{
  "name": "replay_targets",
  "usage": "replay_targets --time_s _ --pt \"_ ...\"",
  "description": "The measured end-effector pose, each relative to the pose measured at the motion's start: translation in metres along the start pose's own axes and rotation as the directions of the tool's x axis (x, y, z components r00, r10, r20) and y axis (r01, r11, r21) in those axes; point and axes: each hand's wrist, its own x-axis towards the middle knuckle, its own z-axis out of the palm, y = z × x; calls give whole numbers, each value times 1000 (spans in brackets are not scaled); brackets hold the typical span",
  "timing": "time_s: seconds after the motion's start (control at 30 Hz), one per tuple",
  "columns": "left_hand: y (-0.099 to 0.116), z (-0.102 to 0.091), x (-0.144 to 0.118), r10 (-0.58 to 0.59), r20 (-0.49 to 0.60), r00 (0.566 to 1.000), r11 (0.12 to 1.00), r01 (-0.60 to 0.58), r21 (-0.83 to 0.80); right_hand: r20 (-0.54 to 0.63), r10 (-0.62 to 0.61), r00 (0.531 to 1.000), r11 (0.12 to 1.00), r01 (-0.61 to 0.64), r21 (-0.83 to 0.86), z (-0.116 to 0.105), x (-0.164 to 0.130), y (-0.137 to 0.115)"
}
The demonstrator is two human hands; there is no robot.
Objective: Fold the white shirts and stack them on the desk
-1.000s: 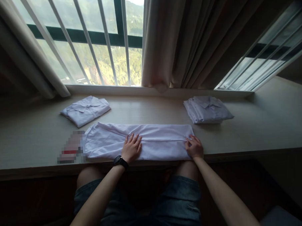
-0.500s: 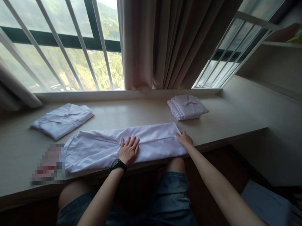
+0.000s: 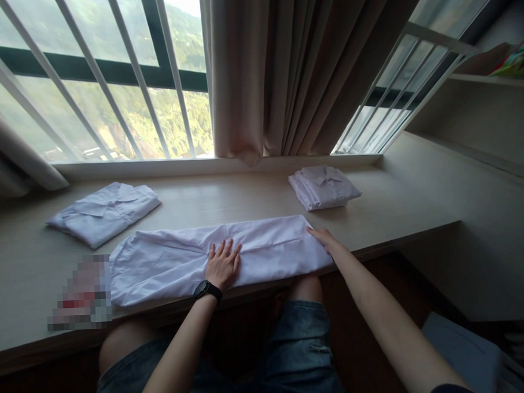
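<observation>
A folded shirt is lying at the worktop's left. The left hand is pressing flat, fingers spread, on the long white shirt at the near edge, while the right hand is resting open on its right end. Soft, light and limp, it is probably best gripped at that end's corners; a shirt stack is sitting beyond.

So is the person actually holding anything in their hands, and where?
Nothing is gripped. The left hand lies flat on the middle of the long white shirt; the right hand touches its right end.

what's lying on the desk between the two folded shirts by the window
Only bare desk lies between the left folded shirt and the right folded pile in the head view. The long shirt under both hands lies nearer the front edge.
</observation>
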Motion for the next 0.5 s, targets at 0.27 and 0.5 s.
replay_targets --time_s 0.27,0.5 --pt "0 1 0 -51 -46 998 999 51 15 254 89 963 964 -147 221 -4 -9 -6" --pt "1 3 0 -123 -42 991 992 125 32 255 40 966 977 -92 194 -5 -21 -7"
